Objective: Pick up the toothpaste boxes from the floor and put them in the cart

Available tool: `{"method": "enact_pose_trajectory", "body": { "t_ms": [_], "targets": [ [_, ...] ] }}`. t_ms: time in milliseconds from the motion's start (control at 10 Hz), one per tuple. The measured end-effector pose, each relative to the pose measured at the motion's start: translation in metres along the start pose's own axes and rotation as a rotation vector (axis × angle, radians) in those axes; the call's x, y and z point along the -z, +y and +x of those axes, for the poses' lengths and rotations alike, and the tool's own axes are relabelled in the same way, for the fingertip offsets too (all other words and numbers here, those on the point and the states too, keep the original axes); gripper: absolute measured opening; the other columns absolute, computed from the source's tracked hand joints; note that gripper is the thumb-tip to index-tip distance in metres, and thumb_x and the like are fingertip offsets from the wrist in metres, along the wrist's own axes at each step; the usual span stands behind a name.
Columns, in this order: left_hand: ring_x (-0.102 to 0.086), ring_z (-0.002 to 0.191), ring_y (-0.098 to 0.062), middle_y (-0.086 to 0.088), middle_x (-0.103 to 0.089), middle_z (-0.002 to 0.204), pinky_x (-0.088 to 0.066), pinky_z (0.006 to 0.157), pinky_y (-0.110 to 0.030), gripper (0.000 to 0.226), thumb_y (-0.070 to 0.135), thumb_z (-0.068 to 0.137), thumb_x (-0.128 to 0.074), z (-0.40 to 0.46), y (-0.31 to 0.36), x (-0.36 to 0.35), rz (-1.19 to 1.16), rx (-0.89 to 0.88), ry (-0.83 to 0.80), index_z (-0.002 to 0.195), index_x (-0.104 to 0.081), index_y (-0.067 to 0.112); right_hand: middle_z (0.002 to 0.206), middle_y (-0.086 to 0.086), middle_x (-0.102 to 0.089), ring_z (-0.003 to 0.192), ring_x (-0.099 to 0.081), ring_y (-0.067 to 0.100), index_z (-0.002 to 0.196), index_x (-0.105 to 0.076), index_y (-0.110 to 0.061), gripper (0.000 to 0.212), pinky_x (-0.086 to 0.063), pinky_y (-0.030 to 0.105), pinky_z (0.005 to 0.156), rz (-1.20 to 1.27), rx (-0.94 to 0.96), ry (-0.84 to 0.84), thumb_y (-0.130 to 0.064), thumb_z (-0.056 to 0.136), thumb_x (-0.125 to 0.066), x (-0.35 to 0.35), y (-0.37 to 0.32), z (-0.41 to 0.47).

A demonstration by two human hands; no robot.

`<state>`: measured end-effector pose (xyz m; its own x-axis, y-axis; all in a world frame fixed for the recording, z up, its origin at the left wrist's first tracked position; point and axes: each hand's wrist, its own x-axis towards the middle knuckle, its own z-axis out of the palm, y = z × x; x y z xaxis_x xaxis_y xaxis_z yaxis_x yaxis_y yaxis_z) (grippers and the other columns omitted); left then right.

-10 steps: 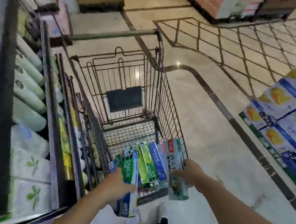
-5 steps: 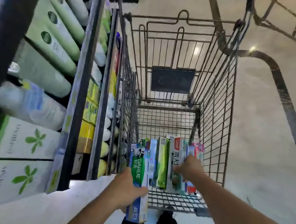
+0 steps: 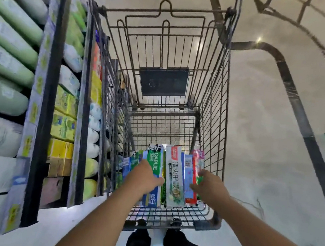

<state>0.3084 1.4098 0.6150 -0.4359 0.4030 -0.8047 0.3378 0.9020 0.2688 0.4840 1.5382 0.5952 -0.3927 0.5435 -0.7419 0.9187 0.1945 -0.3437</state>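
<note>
A pale, glossy marble floor [image 3: 259,135] with dark inlaid lines was seen in a shop aisle, and shelves [image 3: 46,87] of green and white packs were ranged along the nine o'clock side. A wire cart [image 3: 216,101] was stood just beside those shelves, its basket viewed from above, with a dark panel [image 3: 162,82] fixed on its far wall toward twelve o'clock.

A row of toothpaste boxes [image 3: 175,178] was held together inside the near end of the cart, at about six o'clock of the basket. The boxes were long and narrow, packed side by side: a green and white one printed DARLIE [image 3: 155,162], a white one with a red tab and green characters, a blue one and a red one at the three o'clock end.

The left hand [image 3: 142,179] was laid over the DARLIE box with its thumb hooked round the box. The right hand [image 3: 209,187] was pressed against the red box, fingers curled on the row's edge. The two hands were kept apart, one at each end of the row.
</note>
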Motion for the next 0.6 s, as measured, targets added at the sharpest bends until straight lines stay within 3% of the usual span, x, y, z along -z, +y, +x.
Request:
{"method": "enact_pose_trajectory", "body": {
  "t_ms": [200, 300, 400, 600],
  "targets": [
    [-0.067, 0.105, -0.027, -0.013, -0.068, 0.117, -0.055, 0.082, -0.036, 0.111, 0.054, 0.087, -0.065, 0.026, 0.016, -0.031, 0.228, 0.014, 0.022, 0.153, -0.001, -0.009, 0.086, -0.004, -0.064, 0.063, -0.059, -0.001, 0.127, -0.056, -0.017, 0.043, -0.040, 0.015, 0.049, 0.085, 0.005, 0.059, -0.034, 0.089, -0.068, 0.021, 0.023, -0.020],
    [-0.069, 0.098, -0.028, -0.016, -0.068, 0.115, -0.054, 0.073, -0.033, 0.104, 0.057, 0.087, -0.064, 0.037, 0.012, -0.041, 0.277, -0.009, 0.041, 0.148, -0.016, -0.012, 0.090, -0.002, -0.066, 0.063, -0.059, 0.001, 0.128, -0.055, -0.015, 0.043, -0.041, 0.015, 0.051, 0.088, 0.047, 0.049, -0.033, 0.091, -0.067, 0.027, 0.024, -0.028],
    [-0.067, 0.094, -0.026, -0.018, -0.066, 0.117, -0.050, 0.069, -0.032, 0.109, 0.058, 0.086, -0.066, 0.034, 0.011, -0.041, 0.272, -0.013, 0.041, 0.149, -0.012, -0.012, 0.102, 0.004, -0.071, 0.072, -0.065, 0.009, 0.128, -0.055, -0.015, 0.041, -0.049, 0.020, 0.061, 0.076, 0.071, 0.050, -0.031, 0.091, -0.066, 0.034, 0.019, -0.033],
    [-0.061, 0.109, -0.028, -0.016, -0.058, 0.131, -0.048, 0.080, -0.034, 0.087, 0.052, 0.090, -0.064, 0.015, -0.013, -0.026, 0.168, -0.032, 0.034, 0.148, -0.025, 0.002, 0.113, 0.006, -0.070, 0.080, -0.061, 0.011, 0.128, -0.057, -0.016, 0.040, -0.049, 0.021, 0.070, -0.005, 0.149, 0.025, -0.031, 0.093, -0.066, 0.041, -0.004, -0.044]
  ]
}}
